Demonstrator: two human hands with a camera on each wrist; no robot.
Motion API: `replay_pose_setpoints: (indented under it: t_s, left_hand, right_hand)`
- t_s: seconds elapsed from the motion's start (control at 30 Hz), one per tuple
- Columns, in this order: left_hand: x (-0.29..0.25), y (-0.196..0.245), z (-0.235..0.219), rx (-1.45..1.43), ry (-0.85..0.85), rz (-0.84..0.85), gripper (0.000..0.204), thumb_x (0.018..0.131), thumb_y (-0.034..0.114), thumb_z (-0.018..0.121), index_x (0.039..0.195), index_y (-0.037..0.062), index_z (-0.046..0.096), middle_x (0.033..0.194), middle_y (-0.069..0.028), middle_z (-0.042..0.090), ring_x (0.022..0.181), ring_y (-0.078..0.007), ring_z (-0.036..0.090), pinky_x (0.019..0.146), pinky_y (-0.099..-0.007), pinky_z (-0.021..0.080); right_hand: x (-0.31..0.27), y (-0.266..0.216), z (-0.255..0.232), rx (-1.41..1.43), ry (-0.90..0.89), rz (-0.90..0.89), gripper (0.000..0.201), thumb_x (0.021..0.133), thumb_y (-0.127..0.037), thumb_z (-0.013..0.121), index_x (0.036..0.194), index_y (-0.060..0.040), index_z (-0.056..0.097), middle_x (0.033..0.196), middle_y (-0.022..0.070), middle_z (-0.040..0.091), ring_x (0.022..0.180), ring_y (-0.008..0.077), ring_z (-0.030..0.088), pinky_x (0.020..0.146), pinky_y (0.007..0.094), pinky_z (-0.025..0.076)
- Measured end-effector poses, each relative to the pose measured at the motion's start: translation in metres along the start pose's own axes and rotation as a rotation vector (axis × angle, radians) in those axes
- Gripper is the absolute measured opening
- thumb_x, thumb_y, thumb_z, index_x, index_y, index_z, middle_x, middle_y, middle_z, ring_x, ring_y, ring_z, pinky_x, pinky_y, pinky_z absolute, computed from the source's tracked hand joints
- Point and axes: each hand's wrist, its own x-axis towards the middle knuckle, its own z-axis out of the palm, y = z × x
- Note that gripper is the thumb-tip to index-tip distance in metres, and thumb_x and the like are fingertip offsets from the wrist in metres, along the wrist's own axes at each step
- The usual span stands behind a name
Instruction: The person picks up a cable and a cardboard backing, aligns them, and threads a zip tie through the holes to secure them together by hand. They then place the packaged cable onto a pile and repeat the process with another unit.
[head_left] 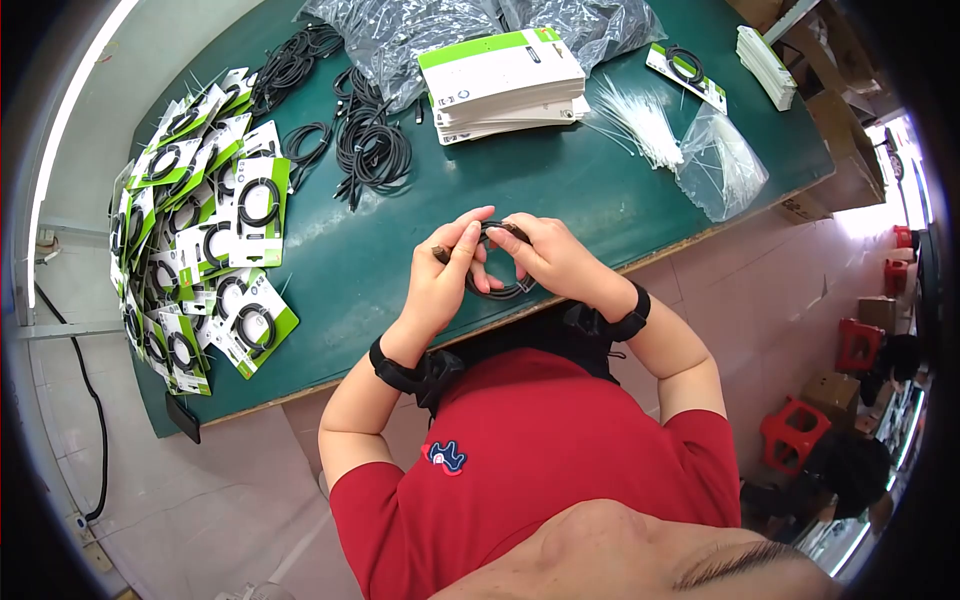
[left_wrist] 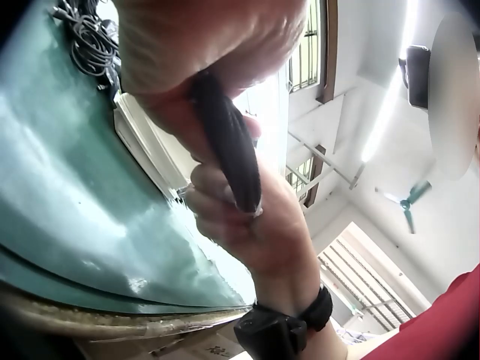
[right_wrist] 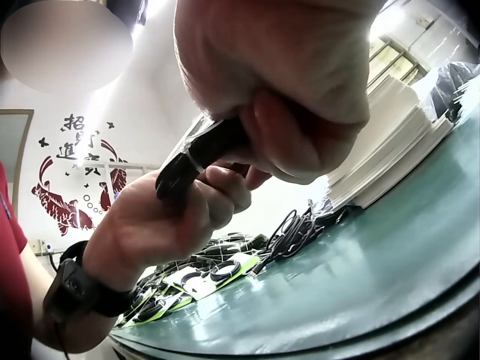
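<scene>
While carded cables (head_left: 260,203) lie at the left of the bench (head_left: 345,275), the left hand (head_left: 438,285), angled inward, has fingers curled round a coiled cable (head_left: 509,293) by the bench's near edge; the right hand (head_left: 555,258) mirrors it, gripping opposite. Only the left-wrist view shows a ceiling fan (left_wrist: 406,203); only the right-wrist view, wall fish (right_wrist: 61,206).

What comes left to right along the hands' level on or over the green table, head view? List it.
Pile of white-and-green cards bearing coiled black cables → bare left hand → black cable coiled into a ring → bare right hand.
</scene>
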Motion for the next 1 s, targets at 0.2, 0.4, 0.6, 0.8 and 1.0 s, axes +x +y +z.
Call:
replay_pose_setpoints:
  t_s: [0.2, 0.4, 0.6, 0.8, 1.0]
  left_hand:
    - [-0.001, 0.005, -0.005, 0.027, -0.157, -0.011, 0.035, 0.108, 0.018, 0.052, 0.136, -0.0017, 0.059, 0.075, -0.0008, 0.055, 0.059, -0.0092, 0.058, 0.064, -0.0310, 0.062]
    - [0.002, -0.004, -0.004, -0.081, -0.090, -0.054, 0.032, 0.108, 0.017, 0.053, 0.130, -0.0035, 0.063, 0.076, -0.0014, 0.056, 0.059, -0.0090, 0.056, 0.062, -0.0294, 0.060]
    - [-0.003, -0.008, 0.008, -0.078, 0.033, -0.011, 0.031, 0.108, 0.018, 0.053, 0.124, -0.0057, 0.065, 0.074, -0.0014, 0.056, 0.056, -0.0086, 0.053, 0.057, -0.0280, 0.056]
    - [-0.002, -0.012, 0.005, -0.146, -0.018, -0.030, 0.033, 0.108, 0.020, 0.053, 0.124, -0.0058, 0.065, 0.071, -0.0003, 0.052, 0.055, -0.0092, 0.051, 0.056, -0.0291, 0.054]
    - [-0.004, -0.004, 0.004, -0.373, -0.131, -0.174, 0.037, 0.108, 0.024, 0.053, 0.130, -0.0038, 0.060, 0.067, 0.0030, 0.044, 0.052, -0.0083, 0.045, 0.056, -0.0303, 0.053]
  right_hand:
    - [-0.001, 0.012, -0.006, 0.112, -0.102, 0.101, 0.042, 0.108, -0.037, 0.052, 0.090, -0.0002, 0.060, 0.068, 0.0049, 0.061, 0.058, 0.0128, 0.058, 0.054, 0.0297, 0.046]
    - [0.003, 0.021, 0.006, 0.510, -0.082, 0.264, 0.050, 0.107, -0.051, 0.048, 0.081, -0.0090, 0.058, 0.066, -0.0015, 0.057, 0.053, 0.0058, 0.048, 0.046, 0.0237, 0.034]
    - [0.003, 0.004, 0.000, 0.699, -0.137, 0.510, 0.058, 0.107, -0.058, 0.041, 0.074, -0.0130, 0.056, 0.059, -0.0033, 0.050, 0.052, 0.0048, 0.043, 0.048, 0.0215, 0.030]
    - [0.002, 0.022, 0.004, 0.835, -0.234, 0.540, 0.062, 0.104, -0.063, 0.045, 0.067, -0.0140, 0.051, 0.053, -0.0028, 0.047, 0.046, 0.0051, 0.037, 0.042, 0.0223, 0.023]
    - [-0.004, 0.016, 0.003, 0.876, -0.250, 0.485, 0.064, 0.102, -0.064, 0.047, 0.062, -0.0150, 0.046, 0.053, -0.0026, 0.047, 0.043, 0.0052, 0.034, 0.039, 0.0231, 0.019]
